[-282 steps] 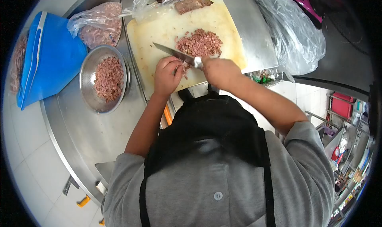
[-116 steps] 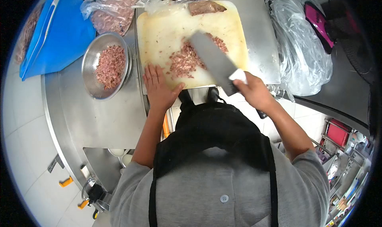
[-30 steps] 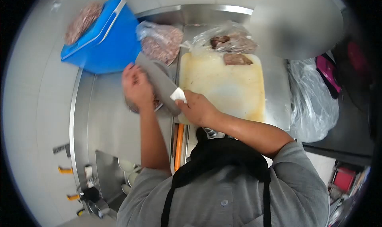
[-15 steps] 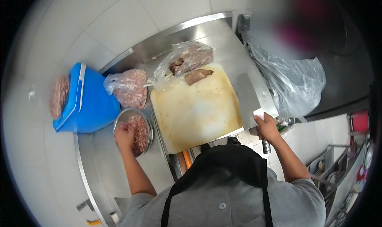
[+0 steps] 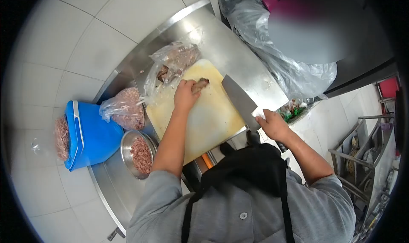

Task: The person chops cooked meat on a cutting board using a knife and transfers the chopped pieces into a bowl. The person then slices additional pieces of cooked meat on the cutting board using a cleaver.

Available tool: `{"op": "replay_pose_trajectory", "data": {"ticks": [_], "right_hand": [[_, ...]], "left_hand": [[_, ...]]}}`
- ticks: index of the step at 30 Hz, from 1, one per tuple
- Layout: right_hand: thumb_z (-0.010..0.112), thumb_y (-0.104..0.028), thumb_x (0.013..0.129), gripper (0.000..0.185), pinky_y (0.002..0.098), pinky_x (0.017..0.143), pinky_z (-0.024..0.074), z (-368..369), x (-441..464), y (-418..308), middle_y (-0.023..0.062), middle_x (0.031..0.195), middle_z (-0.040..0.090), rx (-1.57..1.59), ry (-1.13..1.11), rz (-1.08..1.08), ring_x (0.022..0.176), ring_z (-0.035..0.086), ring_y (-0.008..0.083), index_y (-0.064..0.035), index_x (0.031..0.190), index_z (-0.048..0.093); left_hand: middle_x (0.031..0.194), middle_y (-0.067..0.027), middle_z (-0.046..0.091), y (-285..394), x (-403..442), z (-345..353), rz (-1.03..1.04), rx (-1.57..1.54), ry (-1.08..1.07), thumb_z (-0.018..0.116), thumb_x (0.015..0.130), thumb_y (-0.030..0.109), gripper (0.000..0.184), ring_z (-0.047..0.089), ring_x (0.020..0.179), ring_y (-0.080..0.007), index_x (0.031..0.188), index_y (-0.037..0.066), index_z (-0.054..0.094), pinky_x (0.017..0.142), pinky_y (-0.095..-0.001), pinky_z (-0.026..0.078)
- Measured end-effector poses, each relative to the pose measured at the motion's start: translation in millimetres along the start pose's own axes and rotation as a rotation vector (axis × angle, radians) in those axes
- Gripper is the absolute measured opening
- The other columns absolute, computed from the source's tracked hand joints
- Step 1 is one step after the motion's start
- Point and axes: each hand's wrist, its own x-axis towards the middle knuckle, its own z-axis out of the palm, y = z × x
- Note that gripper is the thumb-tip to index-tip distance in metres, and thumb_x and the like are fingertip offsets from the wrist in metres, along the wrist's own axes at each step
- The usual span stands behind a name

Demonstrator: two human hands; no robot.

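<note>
My left hand (image 5: 185, 96) is closed round a brown piece of meat (image 5: 199, 86) near the far edge of the yellowed white cutting board (image 5: 213, 115). In my right hand (image 5: 273, 124) is a wide-bladed knife (image 5: 239, 99), its blade over the right edge of the board. A clear plastic bag with larger meat pieces (image 5: 177, 60) lies just beyond the board. To the left, a metal bowl (image 5: 126, 151) holds chopped meat (image 5: 141, 155).
Left of the board are a bag of minced meat (image 5: 130, 109) and a blue cooler (image 5: 96, 134) with another meat bag (image 5: 61, 138) beside it. Clear plastic bags (image 5: 289, 79) lie on the right. A blurred round grey shape (image 5: 309, 38) covers the upper right.
My left hand has left the bowl for the piece of meat on the board and closed round it. The knife remains in my right hand, and the whole view has turned.
</note>
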Motion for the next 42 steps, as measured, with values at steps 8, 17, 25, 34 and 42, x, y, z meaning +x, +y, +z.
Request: {"op": "replay_pose_trajectory", "data": {"ticks": [8,17,25,34,42], "right_hand": [[0.057,-0.030,0.100,0.034,0.0565,0.076,0.0504,-7,-8,-25,0.0291,0.084,0.066,-0.243,-0.052,-0.115,0.085,0.065,0.0499,0.0035,0.097,0.056],[0.052,-0.014,0.096,0.023,0.0506,0.078,0.0568,-16,20,-92,0.0247,0.094,0.072,-0.526,-0.309,-0.210,0.088,0.072,0.0415,0.0027,0.108,0.060],[0.053,-0.018,0.096,0.025,0.0503,0.083,0.0551,41,64,-91,0.0263,0.097,0.071,-0.387,-0.286,-0.113,0.094,0.070,0.0422,0.0021,0.109,0.060],[0.050,-0.023,0.099,0.030,0.0502,0.092,0.0524,-7,43,-75,0.0273,0.109,0.069,-0.324,-0.196,-0.107,0.105,0.067,0.0424,0.0028,0.110,0.061],[0.055,-0.029,0.101,0.036,0.0525,0.089,0.0495,-15,15,-37,0.0315,0.099,0.066,-0.221,-0.086,-0.060,0.100,0.064,0.0471,0.0062,0.101,0.058]], "left_hand": [[0.114,-0.0159,0.065,1,-111,39,0.115,-0.014,0.165,0.074,0.084,0.014,0.041,0.061,0.109,-0.0353,0.122,0.004,0.067,0.093,-0.0429,0.052],[0.105,-0.0169,0.064,-2,-107,42,0.106,0.000,0.066,0.070,0.086,0.015,0.032,0.061,0.104,-0.0373,0.115,0.001,0.067,0.090,-0.0448,0.052],[0.098,-0.0164,0.063,-5,-106,48,0.188,0.005,0.134,0.067,0.086,0.014,0.022,0.061,0.099,-0.0369,0.104,0.000,0.067,0.086,-0.0461,0.052],[0.103,-0.0106,0.074,-36,-120,11,-0.253,-0.990,-0.272,0.069,0.097,0.024,0.035,0.069,0.079,-0.0204,0.120,-0.003,0.067,0.072,-0.0323,0.055],[0.104,-0.0097,0.071,-43,-121,22,-0.408,-1.068,-0.251,0.072,0.094,0.019,0.027,0.069,0.087,-0.0190,0.112,-0.001,0.071,0.082,-0.0334,0.056]]}}
